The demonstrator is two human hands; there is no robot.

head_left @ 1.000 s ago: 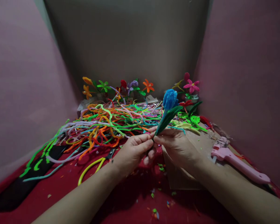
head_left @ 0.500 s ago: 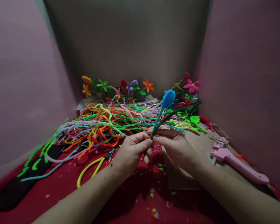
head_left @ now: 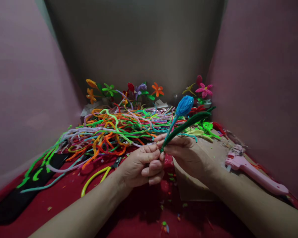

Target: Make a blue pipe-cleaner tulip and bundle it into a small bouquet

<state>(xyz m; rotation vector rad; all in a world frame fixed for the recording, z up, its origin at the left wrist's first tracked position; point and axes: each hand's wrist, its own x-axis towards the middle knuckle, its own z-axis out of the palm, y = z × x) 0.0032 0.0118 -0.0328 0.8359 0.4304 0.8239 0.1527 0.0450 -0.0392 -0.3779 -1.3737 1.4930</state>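
Note:
A pipe-cleaner flower [head_left: 184, 106] with a blue, tulip-like head and a light blue stem leans to the upper right between my hands. A long dark green leaf [head_left: 188, 124] branches from the lower end of its stem. My left hand [head_left: 146, 163] pinches the stem's bottom end between thumb and fingers, its other fingers curled beneath. My right hand [head_left: 186, 153] is closed on the base of the leaf and stem, with its fingers behind them. The fingertips of both hands nearly meet at this joint.
Behind my hands lies a tangled heap of coloured pipe cleaners [head_left: 119, 127], with finished flowers [head_left: 157, 89] standing at the back. Yellow-handled scissors [head_left: 95, 178] lie left. A pink glue gun [head_left: 253, 172] rests right, near cardboard [head_left: 196, 190]. Scraps dot the red cloth [head_left: 136, 218].
The blue flower has turned between my fingers and tilts further right. The leaf, earlier in front of the stem, now spreads away to the right. Both hands have stayed about in place.

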